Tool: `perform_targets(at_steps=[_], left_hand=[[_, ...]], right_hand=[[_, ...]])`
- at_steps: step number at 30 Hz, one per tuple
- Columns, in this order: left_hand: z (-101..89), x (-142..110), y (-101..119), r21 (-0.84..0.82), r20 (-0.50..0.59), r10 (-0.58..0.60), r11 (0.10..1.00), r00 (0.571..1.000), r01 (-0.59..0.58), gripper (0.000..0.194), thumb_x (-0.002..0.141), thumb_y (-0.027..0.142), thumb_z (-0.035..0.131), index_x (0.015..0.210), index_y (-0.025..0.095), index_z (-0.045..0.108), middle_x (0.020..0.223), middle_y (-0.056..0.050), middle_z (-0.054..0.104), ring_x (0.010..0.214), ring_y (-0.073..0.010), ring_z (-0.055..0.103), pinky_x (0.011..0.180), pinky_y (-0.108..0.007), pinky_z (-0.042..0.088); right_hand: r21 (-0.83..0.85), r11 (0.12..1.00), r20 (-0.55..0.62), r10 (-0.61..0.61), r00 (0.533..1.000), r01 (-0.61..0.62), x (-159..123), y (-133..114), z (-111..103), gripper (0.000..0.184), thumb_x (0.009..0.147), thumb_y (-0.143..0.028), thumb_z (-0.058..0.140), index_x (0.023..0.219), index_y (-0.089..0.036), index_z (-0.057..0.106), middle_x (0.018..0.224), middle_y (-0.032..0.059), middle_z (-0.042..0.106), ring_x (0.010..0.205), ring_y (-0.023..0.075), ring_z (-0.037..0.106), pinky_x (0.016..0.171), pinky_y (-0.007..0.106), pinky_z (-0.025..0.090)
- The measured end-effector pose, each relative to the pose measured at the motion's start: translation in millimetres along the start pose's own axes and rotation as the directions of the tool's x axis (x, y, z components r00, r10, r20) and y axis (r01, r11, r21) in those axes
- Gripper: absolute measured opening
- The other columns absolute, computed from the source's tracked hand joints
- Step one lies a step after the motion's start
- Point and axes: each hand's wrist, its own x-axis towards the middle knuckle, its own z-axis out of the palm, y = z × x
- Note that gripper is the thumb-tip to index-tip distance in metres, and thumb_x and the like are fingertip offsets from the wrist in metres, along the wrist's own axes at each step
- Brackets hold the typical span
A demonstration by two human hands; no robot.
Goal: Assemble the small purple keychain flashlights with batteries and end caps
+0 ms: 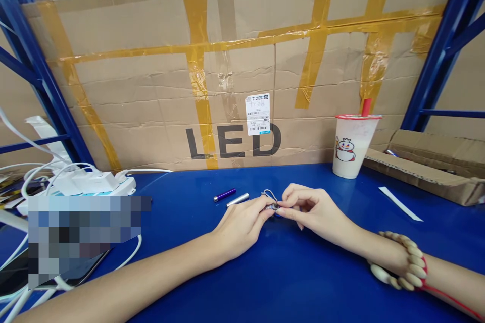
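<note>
Above the blue tabletop point(261, 272), my left hand point(240, 224) pinches a small silvery metal piece point(271, 207) between thumb and fingertips. My right hand point(318, 209), closed in a thumb-and-finger pinch, meets the right end of that same piece. Fingers cover most of it, so its exact kind is hidden. A thin pale cord loop point(270, 193) sticks up just behind the fingertips. Beyond my left hand lie a slim purple metal tube point(225, 195) and a similar silver tube point(238, 200), both untouched.
A lidded drink cup point(349, 149) with a red straw stands at the back right. Beside it are an open cardboard tray point(424, 176) and a white strip point(400, 204). White cables and a power strip point(87, 181) crowd the left. A taped cardboard sheet point(159, 101) walls off the back.
</note>
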Motion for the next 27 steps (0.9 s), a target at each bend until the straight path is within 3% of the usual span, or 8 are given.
perform_targets(at_steps=[8,23,27], left_hand=[[1.3,0.0,1.5,0.073,-0.109,0.027,0.997,0.994,-0.019,0.022,0.094,0.028,0.034,0.103,0.022,0.053,0.098,0.003,0.062,0.087,-0.0114,0.057,0.078,-0.023,0.04],[1.8,0.5,0.0,0.077,-0.098,0.024,0.997,0.995,-0.017,0.021,0.093,0.026,0.034,0.099,0.02,0.054,0.092,0.001,0.06,0.085,-0.013,0.053,0.074,-0.026,0.041],[2.3,0.5,0.2,0.044,-0.109,0.067,0.997,0.992,-0.062,0.021,0.093,0.024,0.035,0.097,0.019,0.055,0.09,0.001,0.06,0.082,-0.0122,0.053,0.074,-0.025,0.041]], right_hand=[[0.077,0.996,0.002,0.04,0.999,-0.04,1.6,-0.4,0.2,0.024,0.072,-0.036,0.067,0.066,-0.012,0.065,0.073,0.0027,0.053,0.042,0.003,0.046,0.037,0.017,0.039],[0.148,0.981,0.009,0.123,0.992,-0.123,2.5,1.5,-1.5,0.016,0.064,-0.028,0.073,0.067,-0.013,0.067,0.074,0.0012,0.055,0.041,0.0025,0.048,0.038,0.016,0.039],[0.18,0.976,-0.021,0.132,0.991,-0.127,3.4,1.7,-1.1,0.017,0.059,-0.025,0.077,0.064,-0.012,0.066,0.07,0.0003,0.055,0.039,0.0029,0.048,0.038,0.016,0.038]])
